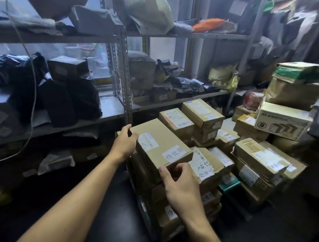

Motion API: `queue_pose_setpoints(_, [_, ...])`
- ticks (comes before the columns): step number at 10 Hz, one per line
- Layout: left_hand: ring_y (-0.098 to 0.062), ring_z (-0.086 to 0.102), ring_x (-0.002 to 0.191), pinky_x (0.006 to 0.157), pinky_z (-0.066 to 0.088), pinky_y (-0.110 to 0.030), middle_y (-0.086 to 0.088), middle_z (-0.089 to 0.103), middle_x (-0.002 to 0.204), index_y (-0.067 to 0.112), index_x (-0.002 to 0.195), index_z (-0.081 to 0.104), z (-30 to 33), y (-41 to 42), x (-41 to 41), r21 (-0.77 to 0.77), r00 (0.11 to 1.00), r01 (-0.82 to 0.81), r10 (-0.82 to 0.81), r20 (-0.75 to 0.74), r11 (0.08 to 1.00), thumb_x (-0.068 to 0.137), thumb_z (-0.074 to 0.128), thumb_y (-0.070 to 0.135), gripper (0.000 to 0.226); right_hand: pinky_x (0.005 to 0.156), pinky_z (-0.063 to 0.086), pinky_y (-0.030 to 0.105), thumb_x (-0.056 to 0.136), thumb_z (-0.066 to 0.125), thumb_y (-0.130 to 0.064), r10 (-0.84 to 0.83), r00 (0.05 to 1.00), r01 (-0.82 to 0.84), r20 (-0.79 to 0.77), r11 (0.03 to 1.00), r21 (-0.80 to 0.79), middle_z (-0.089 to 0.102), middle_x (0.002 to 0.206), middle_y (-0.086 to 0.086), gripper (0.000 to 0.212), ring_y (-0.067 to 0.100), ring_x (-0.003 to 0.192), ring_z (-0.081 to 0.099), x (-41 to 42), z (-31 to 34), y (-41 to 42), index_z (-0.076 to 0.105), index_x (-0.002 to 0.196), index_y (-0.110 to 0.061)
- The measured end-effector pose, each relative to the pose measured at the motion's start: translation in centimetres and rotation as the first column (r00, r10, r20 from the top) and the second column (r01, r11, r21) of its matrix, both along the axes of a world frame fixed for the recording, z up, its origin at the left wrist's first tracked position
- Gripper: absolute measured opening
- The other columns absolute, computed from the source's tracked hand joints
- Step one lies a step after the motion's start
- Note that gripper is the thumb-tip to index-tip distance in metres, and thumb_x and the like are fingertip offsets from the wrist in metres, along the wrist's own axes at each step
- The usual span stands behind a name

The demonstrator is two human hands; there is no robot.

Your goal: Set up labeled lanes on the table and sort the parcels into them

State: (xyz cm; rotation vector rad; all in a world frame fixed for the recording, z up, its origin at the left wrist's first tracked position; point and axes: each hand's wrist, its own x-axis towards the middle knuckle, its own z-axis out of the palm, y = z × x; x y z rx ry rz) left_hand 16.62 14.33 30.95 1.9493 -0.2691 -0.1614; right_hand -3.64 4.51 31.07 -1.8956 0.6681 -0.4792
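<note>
Top box (159, 141): handwritten label 待处理, plus printed shipping label.
Left hand (124, 143): fingers curled over far left corner.
Right hand (180, 189): gripping near end.
Box to the right (206, 165): 处理中.

Both arms outstretched, left hand (124, 144) and right hand (180, 187) curled, gripping.

One head-worn wide-angle view only, so no overlap with a second view is to be noted. The scene is seen from the person's head, faced forward and tilted down. Both forearms are seen entering from the bottom edge, left hand (124, 142) and right hand (180, 187) close to the lens at the cardboard box (161, 139) in centre frame. Metal shelving (124, 49) is taken in farther back across the upper half, bent by the wide lens toward the edges.
</note>
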Motion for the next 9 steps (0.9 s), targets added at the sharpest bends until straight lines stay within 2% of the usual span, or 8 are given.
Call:
queue_pose_setpoints(1, [-0.024, 0.041, 0.138, 0.107, 0.032, -0.034, -0.006, 0.040, 0.154, 0.021, 0.157, 0.018, 0.1, -0.4, 0.0, 0.003, 1.000, 0.020, -0.020, -0.003, 1.000, 0.101, 0.049, 0.037, 0.066, 0.060, 0.040, 0.004, 0.087, 0.066, -0.051, 0.011, 1.000, -0.011, 0.006, 1.000, 0.004, 0.059, 0.081, -0.014, 0.028, -0.011, 0.076, 0.055, 0.2, 0.2, 0.0, 0.051, 0.088, -0.027])
queue_pose_setpoints(2, [-0.021, 0.031, 0.145, 0.118, 0.025, -0.036, -0.004, 0.028, 0.161, 0.017, 0.158, 0.006, 0.2, -0.7, -0.1, 0.001, 0.997, 0.071, -0.071, 0.019, 0.997, 0.100, 0.053, 0.039, 0.078, 0.062, 0.039, 0.008, 0.088, 0.061, -0.056, 0.010, 1.000, -0.010, -0.021, 1.000, 0.016, 0.061, 0.081, -0.013, 0.031, -0.005, 0.076, 0.056, 0.4, 0.3, 0.0, 0.051, 0.089, -0.027])
queue_pose_setpoints(3, [-0.021, 0.023, 0.149, 0.122, 0.021, -0.042, -0.005, 0.017, 0.165, 0.014, 0.158, 0.002, 0.2, -1.0, 0.1, 0.027, 0.994, 0.096, -0.098, 0.044, 0.995, 0.099, 0.054, 0.039, 0.083, 0.067, 0.041, 0.018, 0.089, 0.057, -0.059, 0.015, 0.999, -0.015, -0.049, 1.000, 0.008, 0.060, 0.084, -0.015, 0.033, -0.004, 0.079, 0.055, 0.4, 0.4, 0.0, 0.052, 0.094, -0.027])
queue_pose_setpoints(5, [-0.019, 0.008, 0.153, 0.123, 0.013, -0.042, -0.006, 0.005, 0.166, 0.012, 0.158, 0.004, -0.7, -1.1, 0.5, 0.069, 0.992, 0.074, -0.081, 0.095, 0.995, 0.098, 0.054, 0.042, 0.084, 0.080, 0.046, 0.026, 0.090, 0.053, -0.061, 0.004, 0.998, -0.005, -0.065, 1.000, -0.022, 0.061, 0.089, -0.014, 0.035, 0.003, 0.085, 0.057, -0.2, 0.4, -0.7, 0.052, 0.098, -0.028])
queue_pose_setpoints(6, [-0.019, 0.007, 0.153, 0.123, 0.012, -0.042, -0.007, 0.006, 0.166, 0.013, 0.158, 0.005, -0.9, -1.0, 0.5, 0.051, 0.992, 0.050, -0.055, 0.115, 0.997, 0.099, 0.051, 0.043, 0.081, 0.083, 0.049, 0.029, 0.090, 0.053, -0.062, -0.002, 0.999, 0.002, -0.050, 1.000, -0.004, 0.065, 0.093, -0.010, 0.037, 0.007, 0.088, 0.061, -0.4, 0.6, -1.0, 0.057, 0.101, -0.026])
queue_pose_setpoints(7, [-0.018, 0.008, 0.152, 0.122, 0.012, -0.039, -0.005, 0.009, 0.166, 0.015, 0.157, 0.013, -0.5, -0.7, 0.0, 0.043, 0.990, 0.019, -0.025, 0.138, 0.999, 0.099, 0.052, 0.043, 0.075, 0.083, 0.052, 0.031, 0.091, 0.054, -0.059, 0.011, 0.999, -0.010, -0.031, 1.000, 0.011, 0.067, 0.090, -0.008, 0.034, 0.009, 0.086, 0.064, -0.7, 0.7, -1.1, 0.057, 0.097, -0.026])
queue_pose_setpoints(8, [-0.022, 0.032, 0.144, 0.118, 0.025, -0.037, -0.007, 0.032, 0.157, 0.014, 0.149, 0.038, 0.9, -0.6, -1.1, 0.008, 0.964, -0.068, 0.064, 0.256, 0.998, 0.097, 0.055, 0.034, 0.058, 0.082, 0.054, 0.034, 0.091, 0.054, -0.058, 0.033, 0.999, -0.033, 0.002, 0.999, 0.036, 0.068, 0.087, -0.008, 0.030, 0.011, 0.082, 0.068, -1.2, 1.2, -1.0, 0.056, 0.092, -0.028])
queue_pose_setpoints(9, [-0.015, 0.047, 0.125, 0.103, 0.034, -0.028, -0.004, 0.052, 0.137, 0.015, 0.132, 0.055, 2.3, -0.8, -2.2, -0.081, 0.909, -0.117, 0.140, 0.394, 0.990, 0.095, 0.057, 0.026, 0.039, 0.075, 0.053, 0.026, 0.092, 0.054, -0.057, 0.026, 0.999, -0.028, 0.041, 0.999, 0.043, 0.067, 0.085, -0.009, 0.027, 0.009, 0.079, 0.069, -1.6, 2.1, -1.4, 0.056, 0.090, -0.030])
